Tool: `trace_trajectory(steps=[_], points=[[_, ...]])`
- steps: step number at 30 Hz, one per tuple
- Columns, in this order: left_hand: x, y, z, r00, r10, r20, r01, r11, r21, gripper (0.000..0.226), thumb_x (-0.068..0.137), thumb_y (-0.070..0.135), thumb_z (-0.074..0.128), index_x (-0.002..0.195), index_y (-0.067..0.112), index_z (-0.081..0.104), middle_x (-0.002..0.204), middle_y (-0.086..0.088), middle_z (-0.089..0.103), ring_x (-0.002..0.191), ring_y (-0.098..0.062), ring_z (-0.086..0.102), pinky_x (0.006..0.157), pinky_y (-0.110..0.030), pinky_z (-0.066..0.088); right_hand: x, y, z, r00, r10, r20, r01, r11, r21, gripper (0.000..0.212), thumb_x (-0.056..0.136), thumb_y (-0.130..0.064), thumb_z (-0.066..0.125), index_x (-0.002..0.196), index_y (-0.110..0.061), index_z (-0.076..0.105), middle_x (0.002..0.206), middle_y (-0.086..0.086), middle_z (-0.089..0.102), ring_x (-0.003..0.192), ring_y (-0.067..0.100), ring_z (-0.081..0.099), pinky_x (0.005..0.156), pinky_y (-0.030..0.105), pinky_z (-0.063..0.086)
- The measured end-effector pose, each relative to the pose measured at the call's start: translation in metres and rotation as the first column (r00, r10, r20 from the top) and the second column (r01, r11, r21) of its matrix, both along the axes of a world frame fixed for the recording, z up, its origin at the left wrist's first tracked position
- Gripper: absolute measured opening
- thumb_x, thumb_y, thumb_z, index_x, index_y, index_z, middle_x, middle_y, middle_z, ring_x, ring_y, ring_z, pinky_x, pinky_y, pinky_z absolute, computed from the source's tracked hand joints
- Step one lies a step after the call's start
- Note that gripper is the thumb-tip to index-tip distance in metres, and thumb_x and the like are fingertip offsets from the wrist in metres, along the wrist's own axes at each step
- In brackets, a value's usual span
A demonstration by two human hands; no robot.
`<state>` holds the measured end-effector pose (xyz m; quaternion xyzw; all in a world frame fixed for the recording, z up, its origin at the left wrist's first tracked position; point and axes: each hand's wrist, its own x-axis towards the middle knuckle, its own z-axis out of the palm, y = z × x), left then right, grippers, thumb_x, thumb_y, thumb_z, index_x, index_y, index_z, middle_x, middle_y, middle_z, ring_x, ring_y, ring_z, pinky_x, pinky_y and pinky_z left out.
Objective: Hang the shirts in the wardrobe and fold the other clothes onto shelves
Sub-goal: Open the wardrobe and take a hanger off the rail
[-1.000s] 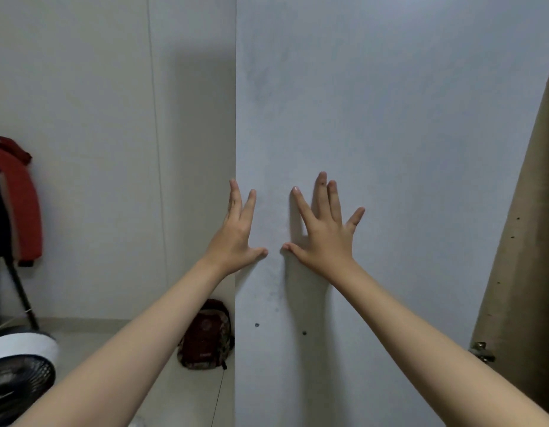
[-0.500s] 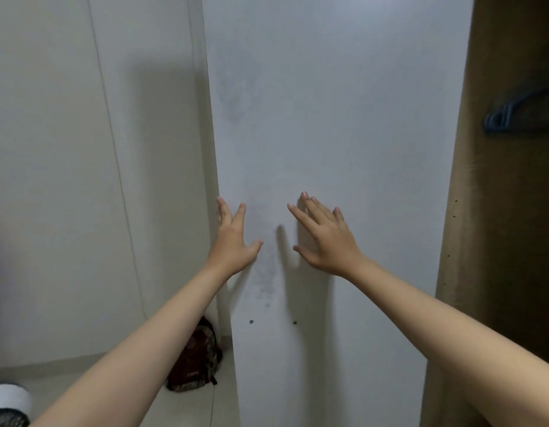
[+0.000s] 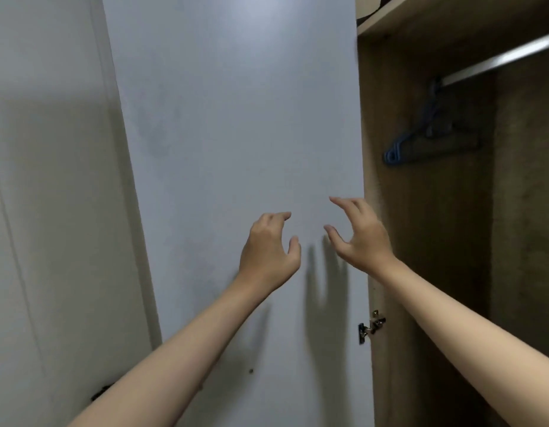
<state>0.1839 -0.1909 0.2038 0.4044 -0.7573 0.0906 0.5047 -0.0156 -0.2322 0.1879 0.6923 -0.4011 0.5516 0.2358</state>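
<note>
Here both arms reach forward; the left hand (image 3: 268, 249) and right hand (image 3: 357, 234) hover, fingers loosely curled and seemingly grasping nothing, before the wardrobe door (image 3: 236, 134).

A plain off-white wall (image 3: 45, 180) stands left, dimly lit, with soft shadows.

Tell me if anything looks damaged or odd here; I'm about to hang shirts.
Nothing looks broken. The white door has grey smudges and a small dark spot low down. The hinge sits intact at its edge. Blue hangers hang bunched on the rail. Both hands hold nothing.
</note>
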Motion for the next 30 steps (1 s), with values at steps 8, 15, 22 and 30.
trace_trajectory(steps=[8,15,22,30], points=[[-0.093,-0.05,0.045,0.982,-0.17,0.085,0.177,0.981,-0.079,0.049,0.084,0.022,0.06,0.131,0.01,0.05,0.127,-0.005,0.054,0.112,-0.019,0.053,0.092,-0.022,0.041,-0.102,-0.037,0.052,0.96,-0.068,0.271,0.086,0.995,-0.057,0.055,0.083,-0.03,0.07,0.133,-0.019,0.05,0.125,0.002,0.054,0.108,0.011,0.052,0.087,0.025,0.049],[-0.161,-0.095,0.081,0.951,-0.284,0.119,0.296,0.95,-0.098,0.053,0.084,0.022,0.063,0.134,0.013,0.047,0.122,-0.003,0.054,0.109,-0.013,0.052,0.088,-0.012,0.034,-0.182,-0.084,0.099,0.975,-0.147,0.169,0.139,0.989,0.058,0.08,0.071,-0.024,0.081,0.14,-0.029,0.04,0.136,0.002,0.037,0.121,0.015,0.041,0.103,0.034,0.039],[-0.222,-0.132,0.109,0.957,-0.259,0.131,0.272,0.958,-0.088,0.041,0.082,0.019,0.062,0.122,0.013,0.051,0.114,-0.003,0.051,0.1,-0.017,0.054,0.08,-0.02,0.044,-0.247,-0.12,0.135,0.978,-0.209,0.013,0.203,0.962,0.181,0.105,0.056,-0.022,0.09,0.144,-0.034,0.033,0.146,0.001,0.022,0.135,0.022,0.028,0.112,0.041,0.03],[-0.248,-0.141,0.12,0.982,-0.159,0.102,0.162,0.987,-0.022,0.017,0.079,0.007,0.058,0.095,0.013,0.058,0.099,-0.005,0.058,0.087,-0.025,0.058,0.063,-0.032,0.048,-0.275,-0.135,0.145,0.971,-0.221,-0.095,0.235,0.954,0.187,0.097,0.061,-0.03,0.088,0.142,-0.037,0.036,0.147,-0.002,0.024,0.137,0.02,0.026,0.11,0.033,0.023]])
